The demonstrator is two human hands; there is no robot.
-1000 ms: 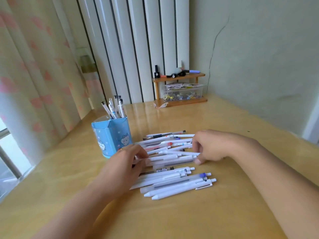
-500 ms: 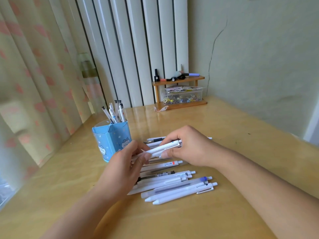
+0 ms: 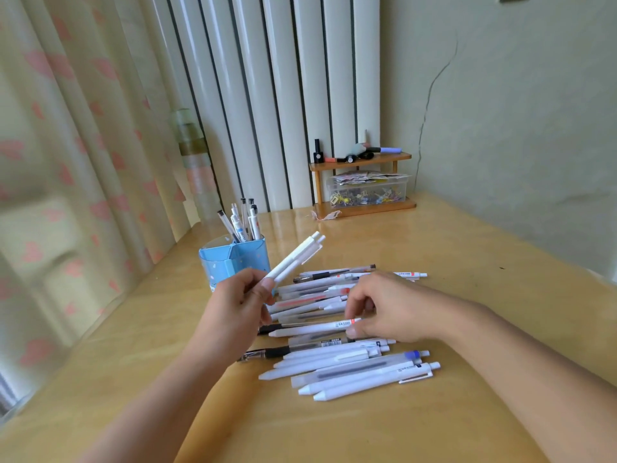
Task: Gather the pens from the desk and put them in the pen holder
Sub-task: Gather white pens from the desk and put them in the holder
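Several white and clear pens lie in a loose pile on the wooden desk. My left hand holds two white pens that tilt up to the right, just in front of the blue pen holder. The holder stands at the left of the pile with several pens upright in it. My right hand rests on the pile and pinches the end of a white pen with a red mark that lies flat.
A small wooden shelf with a clear box of clips and some small bottles stands at the back against the white radiator. Curtains hang along the left desk edge. A wall runs along the right side.
My left hand has taken the two white pens and raised them toward the holder. My right hand has let go of them and dropped back onto the pile, onto another pen.
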